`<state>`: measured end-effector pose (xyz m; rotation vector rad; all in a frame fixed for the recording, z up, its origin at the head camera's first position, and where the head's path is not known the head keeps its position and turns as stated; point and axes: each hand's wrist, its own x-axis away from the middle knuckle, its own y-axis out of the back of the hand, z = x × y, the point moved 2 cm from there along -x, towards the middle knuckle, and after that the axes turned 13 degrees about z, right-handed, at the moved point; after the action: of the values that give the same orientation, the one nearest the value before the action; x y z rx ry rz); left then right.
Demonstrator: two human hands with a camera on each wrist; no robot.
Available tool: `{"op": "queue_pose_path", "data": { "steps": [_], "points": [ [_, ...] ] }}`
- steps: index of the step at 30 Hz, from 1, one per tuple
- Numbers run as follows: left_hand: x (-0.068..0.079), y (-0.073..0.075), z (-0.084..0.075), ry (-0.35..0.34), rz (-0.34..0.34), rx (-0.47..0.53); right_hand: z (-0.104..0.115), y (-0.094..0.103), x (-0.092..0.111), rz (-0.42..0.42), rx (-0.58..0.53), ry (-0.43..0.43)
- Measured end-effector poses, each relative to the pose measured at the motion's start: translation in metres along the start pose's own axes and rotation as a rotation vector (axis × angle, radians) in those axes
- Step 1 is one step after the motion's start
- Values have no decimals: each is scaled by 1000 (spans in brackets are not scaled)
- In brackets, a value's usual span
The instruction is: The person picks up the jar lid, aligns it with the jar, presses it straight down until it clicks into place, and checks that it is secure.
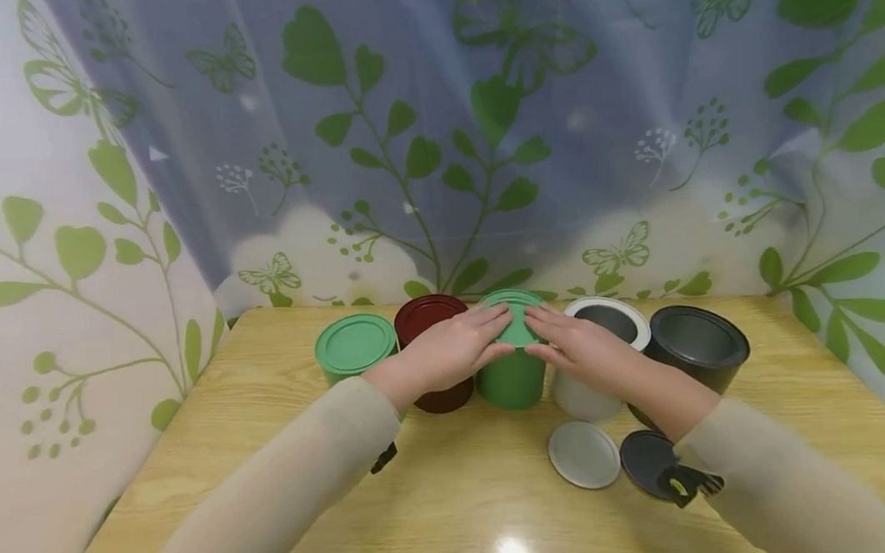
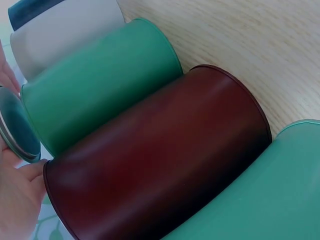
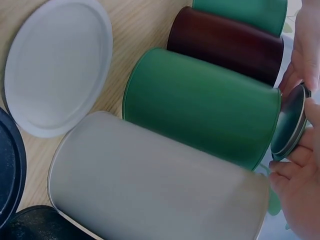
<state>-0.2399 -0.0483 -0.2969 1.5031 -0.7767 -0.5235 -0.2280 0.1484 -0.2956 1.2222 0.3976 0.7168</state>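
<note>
Both hands meet at a green lid (image 1: 519, 331) over the middle green canister (image 1: 511, 383). My left hand (image 1: 453, 343) holds the lid's left side, and my right hand (image 1: 585, 348) its right side. Their fingers lie over the lid, thumbs toward the near edge. In the right wrist view, the lid (image 3: 290, 122) is tilted at the mouth of the canister (image 3: 202, 107), its dark underside and metallic rim showing. The dark red canister (image 1: 433, 310) stands just left of the green one, and the white canister (image 1: 585, 394) just right, under my right forearm.
A lighter green canister (image 1: 356, 344) with its top covered stands at the row's left end. An open black canister (image 1: 697, 338) is at the right end. A white lid (image 1: 583, 455) and a black lid (image 1: 647, 462) lie on the wooden table (image 1: 425, 511) in front. Behind hangs a patterned curtain (image 1: 424, 202).
</note>
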Motion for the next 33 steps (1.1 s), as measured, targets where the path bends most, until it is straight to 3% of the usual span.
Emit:
{"op": "queue_pose_path", "data": {
  "steps": [8,13,23,33],
  "points": [
    [3,-13,6,71,78,39,0,-13,-14,45,-53,-3],
    [3,-22,1,66,117,64,-1,-21,-10,84,-65,-15],
    [-22,-10,6,68,148,26,-15,-4,-12,88,-22,-36],
    [-26,-3,11,96,160,-6,-16,7,-18,83,17,-34]
  ]
}}
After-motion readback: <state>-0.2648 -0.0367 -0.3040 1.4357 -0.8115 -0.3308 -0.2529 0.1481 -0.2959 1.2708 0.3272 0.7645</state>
